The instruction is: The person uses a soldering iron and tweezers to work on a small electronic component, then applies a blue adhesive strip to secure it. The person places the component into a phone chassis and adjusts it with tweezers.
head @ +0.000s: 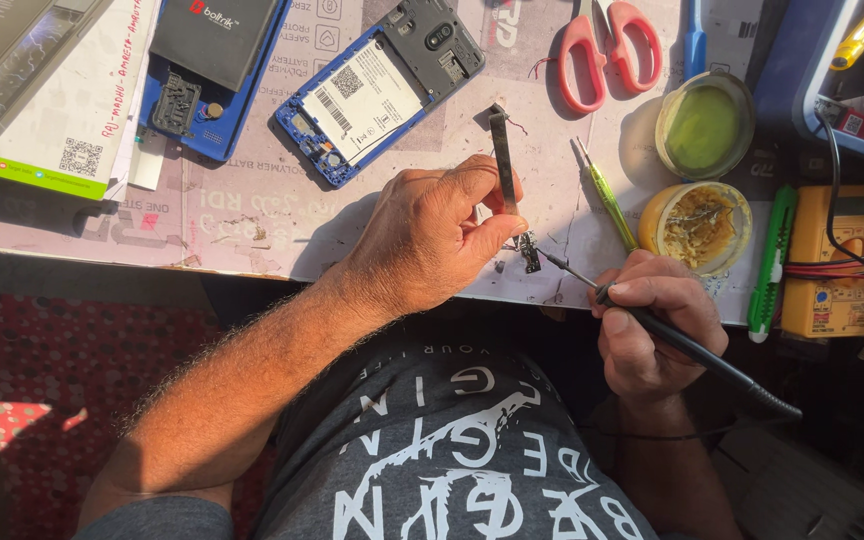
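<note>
Your left hand (430, 238) pinched a pair of dark metal tweezers (504, 165) between thumb and fingers, the grip clenched around their lower half while the upper end stuck up toward the middle of the bench (252, 215). At their tip, just below your thumb, sat a small dark component (529, 250), close to the bench's near edge. Your right hand (652, 325) was closed pen-style around a slim black soldering iron (687, 345); its thin metal point touched the component from the right. The component looked tiny, blackish and irregular, its details too small to make out. Beside it lay a thin yellow-green screwdriver (607, 195) and two round tins (702, 175), one holding tangled shiny wire.
</note>
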